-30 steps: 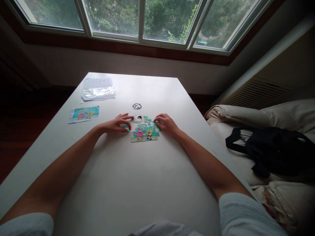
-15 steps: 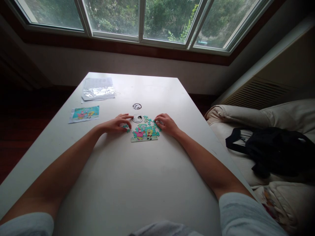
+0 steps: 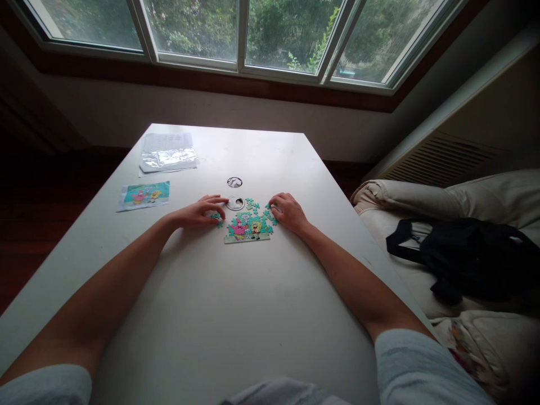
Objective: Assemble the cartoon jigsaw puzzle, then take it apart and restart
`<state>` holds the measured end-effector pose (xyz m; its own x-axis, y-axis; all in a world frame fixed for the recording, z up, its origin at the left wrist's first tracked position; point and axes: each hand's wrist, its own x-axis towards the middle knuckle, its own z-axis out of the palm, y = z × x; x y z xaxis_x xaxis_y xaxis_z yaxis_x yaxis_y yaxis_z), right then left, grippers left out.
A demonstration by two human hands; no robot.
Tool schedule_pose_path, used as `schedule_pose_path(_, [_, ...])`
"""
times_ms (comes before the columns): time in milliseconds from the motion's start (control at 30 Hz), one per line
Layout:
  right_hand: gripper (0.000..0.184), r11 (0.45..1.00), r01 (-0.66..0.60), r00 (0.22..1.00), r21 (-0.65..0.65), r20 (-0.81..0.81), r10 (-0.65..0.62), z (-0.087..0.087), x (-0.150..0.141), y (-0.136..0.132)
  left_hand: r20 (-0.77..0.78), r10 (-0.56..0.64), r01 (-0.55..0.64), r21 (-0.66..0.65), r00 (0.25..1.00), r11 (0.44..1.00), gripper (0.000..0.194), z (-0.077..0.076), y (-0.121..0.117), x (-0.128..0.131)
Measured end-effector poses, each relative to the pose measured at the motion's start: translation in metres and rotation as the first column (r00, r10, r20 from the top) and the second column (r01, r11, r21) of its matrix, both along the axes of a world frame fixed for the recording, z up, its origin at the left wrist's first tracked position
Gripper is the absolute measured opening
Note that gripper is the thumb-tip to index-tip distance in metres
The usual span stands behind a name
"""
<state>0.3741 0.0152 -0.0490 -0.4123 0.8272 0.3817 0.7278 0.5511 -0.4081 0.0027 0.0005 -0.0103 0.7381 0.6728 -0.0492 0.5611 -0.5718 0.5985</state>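
Flanking puzzle (image 3: pixel 247 229) btwn L/R edges of table (image 3: pixel 236 315): L hand (image 3: pixel 196 215), spread wide by teal pcs (image 3: pixel 219 220); R hand (image 3: pixel 290 212), curled, can't tell if holding.

Partly joined puzzle set between two bare hands on a white table.
The puzzle (image 3: pixel 247 228) is placed midway between the table's (image 3: pixel 236 315) left and right edges, its straight border turned toward the near edge. Loose green pieces (image 3: pixel 253 205) are scattered along its far and right sides. The left hand (image 3: pixel 199 214) is held with thumb and forefinger parted beside a few pieces; the right hand (image 3: pixel 288 211) is curled at the right-hand pieces, its grip not discernible. A printed picture (image 3: pixel 145 194) is laid near the left edge, plastic-covered papers (image 3: pixel 169 153) by the far left corner.
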Motion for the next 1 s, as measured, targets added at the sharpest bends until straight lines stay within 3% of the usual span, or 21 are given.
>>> schedule_pose_path(700, [0.012,0.994,0.107,0.994,-0.027,-0.008,-0.107,-0.003,-0.006,0.003,-0.016,0.008,-0.008,0.014,1.0,1.0,0.042,-0.001,-0.001,0.002])
schedule_pose_path(1000, [0.011,0.974,-0.02,0.957,-0.225,-0.286,-0.046,0.006,-0.011,-0.005,0.013,0.041,-0.042,0.081,0.999,0.996,0.04,-0.007,-0.001,0.005])
